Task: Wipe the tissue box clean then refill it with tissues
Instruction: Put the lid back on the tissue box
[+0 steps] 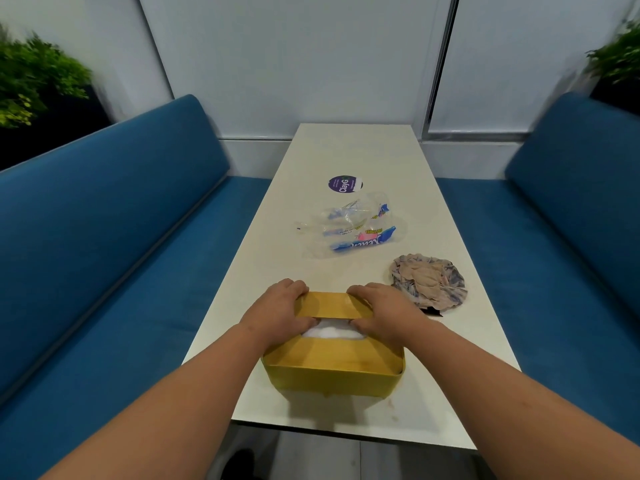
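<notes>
Here left hand (pixel 280 308), right hand (pixel 384 311) grip tissue box (pixel 329 375) lid; sticker (pixel 344 184) reads "ClayG".

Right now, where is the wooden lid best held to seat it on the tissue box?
By its two short ends, from above, as the left hand and right hand hold it. The wooden lid is a long flat slat spanning the tissue box, so end grips probably keep it level.

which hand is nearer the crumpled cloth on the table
Right. The right hand grips the tissue box lid just beside the crumpled cloth; the left hand holds the lid's opposite end, farther away.
</notes>
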### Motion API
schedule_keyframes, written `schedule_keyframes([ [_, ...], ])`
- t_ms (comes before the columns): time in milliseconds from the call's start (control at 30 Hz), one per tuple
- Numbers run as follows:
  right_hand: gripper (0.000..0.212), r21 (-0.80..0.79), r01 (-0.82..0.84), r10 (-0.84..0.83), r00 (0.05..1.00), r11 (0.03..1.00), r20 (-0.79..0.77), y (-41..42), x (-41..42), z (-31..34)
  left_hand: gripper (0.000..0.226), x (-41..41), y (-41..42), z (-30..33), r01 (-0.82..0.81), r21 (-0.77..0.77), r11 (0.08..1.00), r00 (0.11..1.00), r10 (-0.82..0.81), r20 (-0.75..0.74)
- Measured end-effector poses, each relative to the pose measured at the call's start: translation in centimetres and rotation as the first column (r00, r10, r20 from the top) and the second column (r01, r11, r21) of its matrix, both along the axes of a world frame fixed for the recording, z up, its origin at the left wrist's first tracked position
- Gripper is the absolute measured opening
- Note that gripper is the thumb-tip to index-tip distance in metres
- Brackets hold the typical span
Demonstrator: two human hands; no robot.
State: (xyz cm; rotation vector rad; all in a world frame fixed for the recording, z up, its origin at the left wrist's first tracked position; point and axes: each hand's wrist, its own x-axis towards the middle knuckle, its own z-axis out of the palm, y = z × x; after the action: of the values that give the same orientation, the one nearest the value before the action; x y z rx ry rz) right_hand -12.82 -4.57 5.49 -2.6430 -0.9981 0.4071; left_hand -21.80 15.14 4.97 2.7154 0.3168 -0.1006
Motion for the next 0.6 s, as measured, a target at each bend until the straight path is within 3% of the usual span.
schedule_keyframes([
  [333, 0.062, -0.053, -0.036, 0.034, 0.999, 0.998, -0.026, 0.1, 0.4, 0.7, 0.062, 0.8, -0.3, 1.1, 0.063, 0.137, 0.989, 0.995, -0.052, -0.083],
  [433, 0.065, -0.015, -0.029, 0.031, 0.987, 0.999, 0.159, -0.1, -0.2, 0.5, 0.059, 0.6, -0.6, 0.9, 0.053, 0.151, 0.987, 0.997, -0.044, -0.062],
  [500, 0.065, 0.116, -0.074, 0.039, 0.958, 0.990, 0.286, -0.1, -1.5, 0.9, 0.059, 0.7, -0.6, 0.9, 0.046, 0.157, 0.987, 0.998, -0.037, -0.058],
  [533, 0.064, 0.142, -0.121, 0.078, 0.958, 0.982, 0.277, 0.0, -2.3, 1.2, 0.058, 0.7, -0.5, 0.9, 0.048, 0.159, 0.986, 0.997, -0.038, -0.061],
  [600, 0.068, 0.048, -0.208, 0.197, 0.966, 0.977, 0.168, 0.4, -3.7, 1.5, 0.056, 0.9, -0.5, 0.9, 0.054, 0.166, 0.985, 0.997, -0.043, -0.069],
])
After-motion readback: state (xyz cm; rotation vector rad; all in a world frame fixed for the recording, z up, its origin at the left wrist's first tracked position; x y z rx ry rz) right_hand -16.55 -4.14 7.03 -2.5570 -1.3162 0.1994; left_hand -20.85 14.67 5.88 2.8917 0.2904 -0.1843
